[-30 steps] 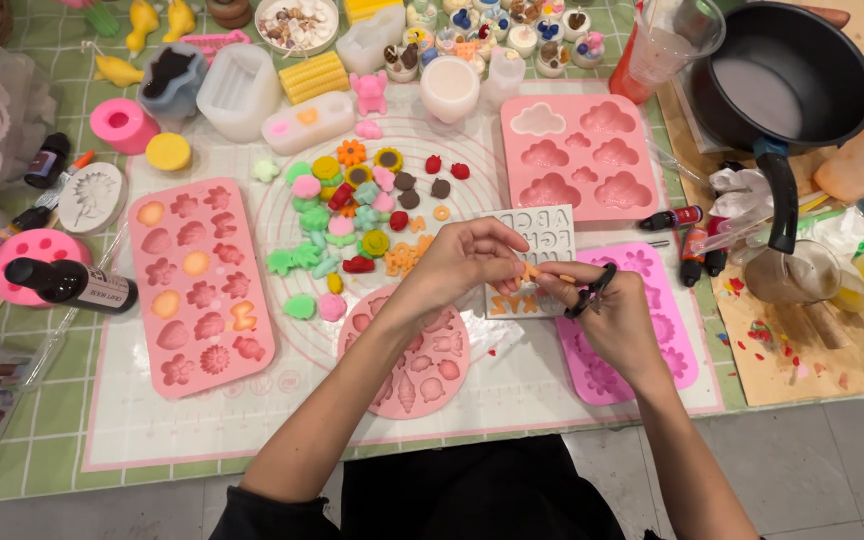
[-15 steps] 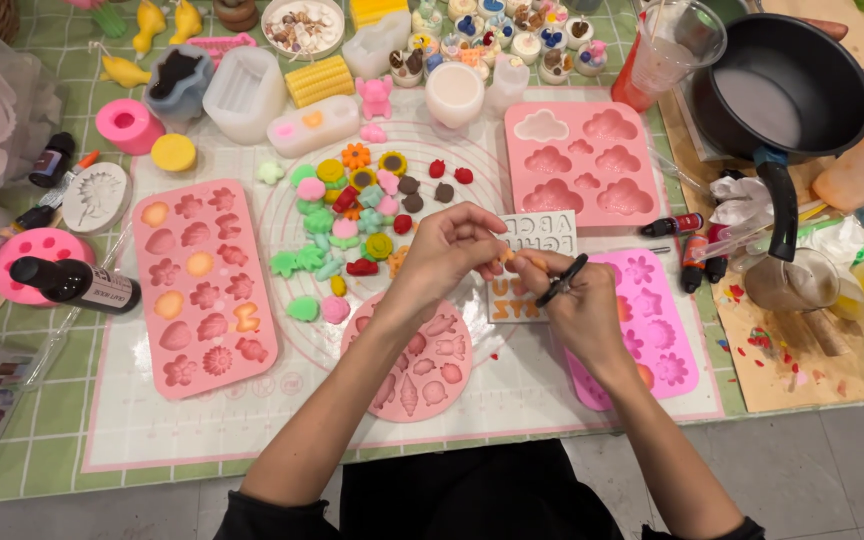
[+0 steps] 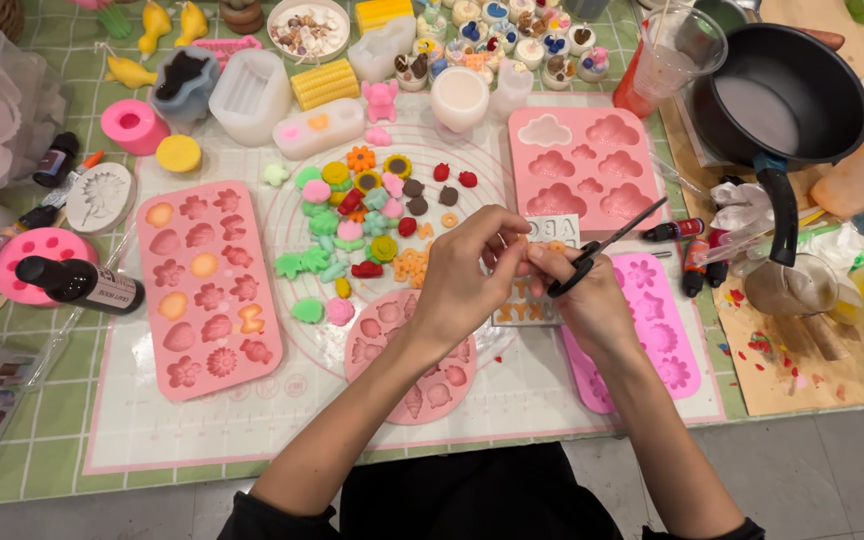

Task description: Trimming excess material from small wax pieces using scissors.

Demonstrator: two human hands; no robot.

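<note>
Both hands meet above the small letter mould (image 3: 542, 300), which lies on the white mat (image 3: 152, 430) between the round pink mould (image 3: 422, 380) and the long pink flower mould (image 3: 652, 340).

**Change from the earlier views.** A second ago the hands worked low, close on the letter mould. They have since risen slightly, and the scissors (image 3: 602, 248) now point up and to the right, toward the cloud mould (image 3: 577, 165). In my judgement, the piece has left its cavity and is now being trimmed or inspected.

**Left hand** (image 3: 462, 285). Fingers are pinched together on a small pale piece (image 3: 520, 243). It is too small to tell its shape.

**Right hand** (image 3: 587, 300). Fingers are closed through the black scissor handles. The fingertips also touch the left fingertips at the small piece.

**Edges and room.**
- Left of the hands: a loose heap of small coloured wax shapes (image 3: 372, 220), close to the left wrist.
- Right: a black saucepan (image 3: 782, 100), with its handle reaching down toward a cup; near it lie small colour tubes (image 3: 692, 265).
- Near edge: bare mat, then the tabletop (image 3: 52, 440) edge. This strip in front of the round mould is the freest room for moving.
- A dark bottle (image 3: 77, 283) lies well apart at the left.
</note>
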